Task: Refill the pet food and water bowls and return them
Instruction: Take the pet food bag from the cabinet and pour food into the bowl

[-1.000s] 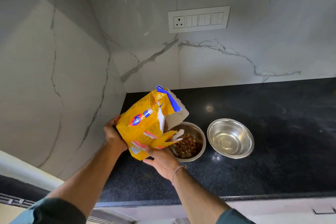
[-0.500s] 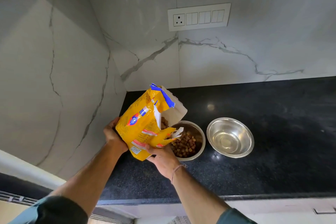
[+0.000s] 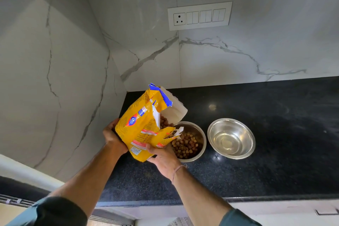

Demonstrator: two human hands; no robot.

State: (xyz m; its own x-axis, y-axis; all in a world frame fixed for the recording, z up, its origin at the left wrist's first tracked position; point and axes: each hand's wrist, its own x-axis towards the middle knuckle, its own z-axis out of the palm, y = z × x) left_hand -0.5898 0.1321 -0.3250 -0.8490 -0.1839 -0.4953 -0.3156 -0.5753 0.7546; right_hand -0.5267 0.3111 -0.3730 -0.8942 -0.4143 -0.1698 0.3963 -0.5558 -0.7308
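A yellow pet food bag (image 3: pixel 145 124) with a torn blue top is tilted over a steel bowl (image 3: pixel 199 134) on the black counter. Brown kibble (image 3: pixel 185 146) lies in that bowl and shows at the bag's open mouth. My left hand (image 3: pixel 111 137) grips the bag's back left side. My right hand (image 3: pixel 163 158) holds the bag from underneath at its lower front corner. A second steel bowl (image 3: pixel 231 138) stands just to the right, holding a little clear water.
The black granite counter (image 3: pixel 266 167) runs to the right and ends in a front edge near me. Marble walls meet in a corner behind the bag. A white socket and switch plate (image 3: pixel 200 15) sits on the back wall.
More kibble lies in the left bowl than before. The bag has stayed tilted over it, with both hands holding it in nearly the same place.
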